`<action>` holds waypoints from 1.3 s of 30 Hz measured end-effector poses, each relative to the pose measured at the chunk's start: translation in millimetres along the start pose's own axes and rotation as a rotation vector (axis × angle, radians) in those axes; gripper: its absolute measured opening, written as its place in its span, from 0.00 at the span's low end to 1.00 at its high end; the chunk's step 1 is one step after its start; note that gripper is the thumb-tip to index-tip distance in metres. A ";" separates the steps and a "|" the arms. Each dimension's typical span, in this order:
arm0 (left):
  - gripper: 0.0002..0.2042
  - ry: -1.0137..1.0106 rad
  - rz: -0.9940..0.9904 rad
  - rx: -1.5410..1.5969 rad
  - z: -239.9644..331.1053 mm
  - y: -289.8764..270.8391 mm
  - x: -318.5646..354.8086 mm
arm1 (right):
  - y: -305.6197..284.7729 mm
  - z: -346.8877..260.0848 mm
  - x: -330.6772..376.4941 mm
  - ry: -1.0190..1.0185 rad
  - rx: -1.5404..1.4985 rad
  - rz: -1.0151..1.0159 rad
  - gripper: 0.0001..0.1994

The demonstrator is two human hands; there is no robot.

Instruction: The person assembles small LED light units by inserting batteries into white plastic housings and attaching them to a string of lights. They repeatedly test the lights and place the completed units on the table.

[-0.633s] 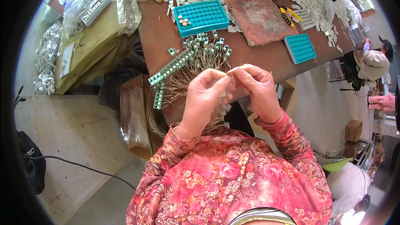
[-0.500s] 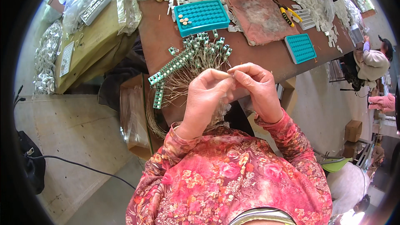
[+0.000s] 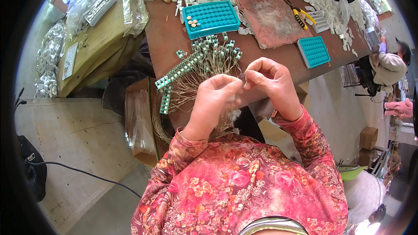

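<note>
Apparently 1 tiny piece (image 3: 242, 76) sits between the fingertips of the left hand (image 3: 212, 101) and right hand (image 3: 276, 86), at the near edge of the desk (image 3: 161, 39).
Thumb and forefinger are pinched together in each grip, seemingly clamped on that piece; it should be very light and easily dropped, so fingertips at its edges suit it. The thin wires (image 3: 185, 92) beside the left hand look soft and prone to tangling; the green circuit boards (image 3: 183, 69) look stiff, best taken by their rims. The piece's shape and material are too small to make out, and the left hand hides some wires.
</note>
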State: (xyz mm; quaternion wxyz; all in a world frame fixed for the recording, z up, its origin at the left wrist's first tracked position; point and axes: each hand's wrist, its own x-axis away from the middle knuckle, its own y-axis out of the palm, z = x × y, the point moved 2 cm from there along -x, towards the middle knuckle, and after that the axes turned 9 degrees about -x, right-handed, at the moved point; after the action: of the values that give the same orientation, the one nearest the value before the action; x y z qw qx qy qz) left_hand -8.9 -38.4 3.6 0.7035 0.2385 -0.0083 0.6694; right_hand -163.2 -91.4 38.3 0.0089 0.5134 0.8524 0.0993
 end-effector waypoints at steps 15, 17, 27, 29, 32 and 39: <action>0.07 0.046 0.049 0.208 -2.3 -5.2 -3.1 | 3.4 -3.7 0.8 -0.072 -0.028 -0.034 0.03; 0.07 0.100 0.090 0.186 -0.1 -2.4 -5.4 | 1.9 -6.3 0.9 -0.205 0.185 0.024 0.02; 0.06 0.137 0.168 -0.006 1.2 13.1 -14.1 | -4.7 7.6 7.2 -0.134 0.026 0.069 0.02; 0.06 0.145 0.154 -0.018 0.6 13.8 -13.3 | -3.6 10.6 7.7 -0.201 0.153 0.098 0.02; 0.09 0.081 0.127 -0.014 1.2 9.2 -11.1 | -3.3 10.0 5.0 -0.217 0.255 0.101 0.02; 0.14 0.141 0.056 0.177 7.9 -3.9 6.5 | -33.1 -22.4 -77.0 -0.167 0.237 -0.037 0.05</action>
State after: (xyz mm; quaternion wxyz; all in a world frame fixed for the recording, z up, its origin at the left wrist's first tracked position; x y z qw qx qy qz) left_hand -2.2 -35.0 11.4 0.6596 0.2518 0.0936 0.7020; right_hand -158.3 -177.6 47.7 0.0210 0.5017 0.8636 -0.0454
